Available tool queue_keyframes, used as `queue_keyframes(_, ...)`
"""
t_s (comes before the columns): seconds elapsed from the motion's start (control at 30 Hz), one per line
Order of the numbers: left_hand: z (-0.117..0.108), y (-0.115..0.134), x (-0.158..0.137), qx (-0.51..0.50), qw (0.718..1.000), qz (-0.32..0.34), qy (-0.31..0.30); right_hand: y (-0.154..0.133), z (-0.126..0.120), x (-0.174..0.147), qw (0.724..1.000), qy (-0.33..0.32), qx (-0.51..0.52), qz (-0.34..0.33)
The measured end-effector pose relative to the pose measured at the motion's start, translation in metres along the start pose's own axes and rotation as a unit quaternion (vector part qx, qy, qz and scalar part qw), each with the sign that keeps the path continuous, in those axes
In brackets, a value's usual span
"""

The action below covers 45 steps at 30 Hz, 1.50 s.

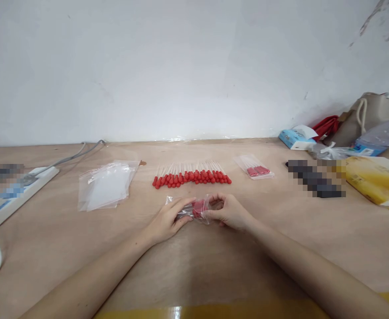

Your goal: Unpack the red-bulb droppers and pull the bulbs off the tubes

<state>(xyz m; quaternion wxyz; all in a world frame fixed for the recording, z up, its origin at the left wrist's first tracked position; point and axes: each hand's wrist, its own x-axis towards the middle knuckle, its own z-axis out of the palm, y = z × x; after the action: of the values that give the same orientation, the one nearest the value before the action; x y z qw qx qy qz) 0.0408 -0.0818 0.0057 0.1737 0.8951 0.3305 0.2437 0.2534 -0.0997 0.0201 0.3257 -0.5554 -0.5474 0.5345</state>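
Note:
Between my hands is a clear plastic bag (201,210) with several red-tipped sticks inside, their red ends toward the right. My left hand (167,220) grips the bag's left part, fingers over the sticks. At the bag's right end, my right hand (229,212) pinches the plastic between thumb and fingers. Just beyond lies a row of loose red-tipped sticks (192,176), red ends facing me. A filled bag of red-tipped sticks (256,168) lies flat to the right of that row. On the left is a fanned stack of clear plastic bags (109,186).
A power strip (41,181) with cables lies at the far left. Toward the right are a blurred black object (313,177), a yellow packet (376,177), a blue tissue pack (295,138) and a plastic bottle (383,133). A white wall (181,71) bounds the table's back.

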Motion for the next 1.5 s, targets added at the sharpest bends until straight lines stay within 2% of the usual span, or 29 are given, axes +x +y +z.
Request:
queue_keyframes(0.17,0.000,0.000,0.000,0.007,1.000,0.017,0.017,0.003,0.003,0.001,0.999,0.013,0.035,-0.016)
queue_keyframes(0.33,-0.001,0.002,0.000,0.000,1.000,0.018,0.018,0.003,0.006,0.003,0.998,0.001,0.032,-0.063)
queue_keyframes(0.47,-0.001,0.002,0.001,0.001,1.000,-0.001,0.021,0.010,0.006,0.005,0.992,0.038,0.039,-0.114)
queue_keyframes(0.6,-0.001,0.001,0.000,0.004,1.000,-0.002,0.026,0.014,0.007,0.008,0.986,0.023,0.033,-0.165)
queue_keyframes(0.77,0.000,0.001,0.000,0.003,1.000,-0.003,0.021,0.010,0.001,0.010,0.988,0.026,0.023,-0.153)
queue_keyframes(1.03,-0.001,0.001,0.001,-0.008,1.000,-0.006,0.018,0.012,-0.017,0.009,0.986,-0.075,-0.010,-0.151)
queue_keyframes(1.17,-0.001,0.001,0.000,-0.007,1.000,-0.012,0.015,0.013,-0.020,0.010,0.986,-0.059,-0.014,-0.158)
queue_keyframes(1.27,-0.001,0.001,0.000,-0.009,1.000,-0.017,0.011,0.005,-0.042,0.010,0.986,-0.079,-0.034,-0.146)
queue_keyframes(1.33,-0.002,0.002,0.000,-0.008,1.000,-0.022,0.010,-0.002,-0.067,0.009,0.985,-0.106,-0.046,-0.125)
queue_keyframes(1.37,-0.002,0.002,0.000,-0.008,1.000,-0.024,0.010,-0.006,-0.082,0.008,0.987,-0.095,-0.033,-0.122)
queue_keyframes(1.47,-0.002,0.002,0.000,-0.009,1.000,-0.026,0.010,-0.014,-0.124,0.008,0.994,0.000,0.020,-0.106)
queue_keyframes(1.5,-0.002,0.002,0.000,-0.009,1.000,-0.026,0.011,-0.014,-0.135,0.009,0.990,0.057,0.057,-0.120)
